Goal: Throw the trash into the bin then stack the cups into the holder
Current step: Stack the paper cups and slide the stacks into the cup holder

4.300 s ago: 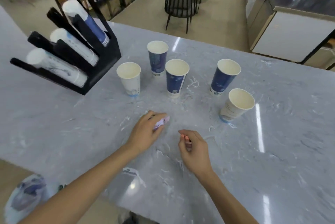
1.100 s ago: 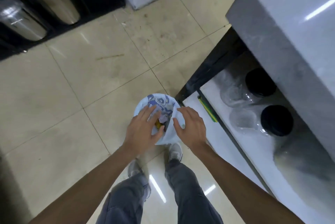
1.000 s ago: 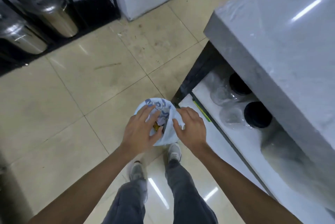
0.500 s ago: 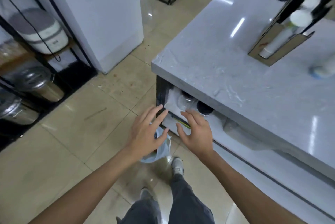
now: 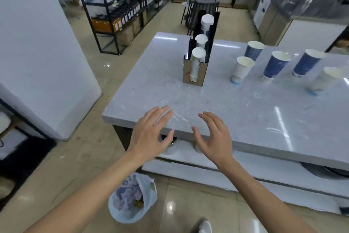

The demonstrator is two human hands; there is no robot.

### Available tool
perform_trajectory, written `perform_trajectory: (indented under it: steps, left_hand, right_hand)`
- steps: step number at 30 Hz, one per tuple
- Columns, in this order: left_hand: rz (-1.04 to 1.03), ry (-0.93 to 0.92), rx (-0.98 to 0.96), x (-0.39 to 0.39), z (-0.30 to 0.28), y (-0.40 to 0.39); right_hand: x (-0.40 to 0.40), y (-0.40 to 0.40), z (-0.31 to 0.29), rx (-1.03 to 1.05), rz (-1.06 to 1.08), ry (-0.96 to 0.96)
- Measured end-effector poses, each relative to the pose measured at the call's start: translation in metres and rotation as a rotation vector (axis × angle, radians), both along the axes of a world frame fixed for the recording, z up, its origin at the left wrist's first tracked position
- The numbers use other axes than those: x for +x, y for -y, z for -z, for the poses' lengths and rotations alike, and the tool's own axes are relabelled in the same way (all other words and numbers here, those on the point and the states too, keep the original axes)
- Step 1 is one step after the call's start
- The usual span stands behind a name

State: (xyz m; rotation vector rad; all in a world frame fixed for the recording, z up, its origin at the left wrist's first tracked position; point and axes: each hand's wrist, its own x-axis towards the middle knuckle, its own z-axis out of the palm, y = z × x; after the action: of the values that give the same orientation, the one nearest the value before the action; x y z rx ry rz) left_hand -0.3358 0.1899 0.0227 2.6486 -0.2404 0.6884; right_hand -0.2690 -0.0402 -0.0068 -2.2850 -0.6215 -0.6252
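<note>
My left hand and my right hand hover with fingers spread and nothing in them over the near corner of the grey marble counter. The small bin, lined with a white plastic bag and holding scraps, stands on the floor below my left forearm. A black cup holder with stacked white cups stands at the counter's left side. Several loose paper cups stand to its right: a white cup, blue cups, and a blurred white cup.
A white pillar rises at the left. Black metal shelving and a dark chair stand behind the counter. A lower shelf under the counter holds jars. My shoe shows at the bottom.
My hands let go of the trash over the bin and rose, now spread open above the counter's corner. The view lifted from the floor to the counter, cups and holder.
</note>
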Motion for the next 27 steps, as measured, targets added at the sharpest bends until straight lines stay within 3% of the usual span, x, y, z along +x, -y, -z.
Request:
perform_trajectory:
  steps: [12, 20, 27]
  left_hand:
    - [0.068, -0.024, -0.043, 0.140, -0.029, 0.144]
    - [0.040, -0.136, -0.212, 0.224, -0.019, 0.210]
    - [-0.016, -0.272, -0.314, 0.303, -0.001, 0.225]
  right_hand:
    - [0.109, 0.149, -0.039, 0.081, 0.193, 0.023]
    - [0.174, 0.223, -0.040, 0.112, 0.244, -0.066]
    - [0.233, 0.236, -0.022, 0.186, 0.256, -0.251]
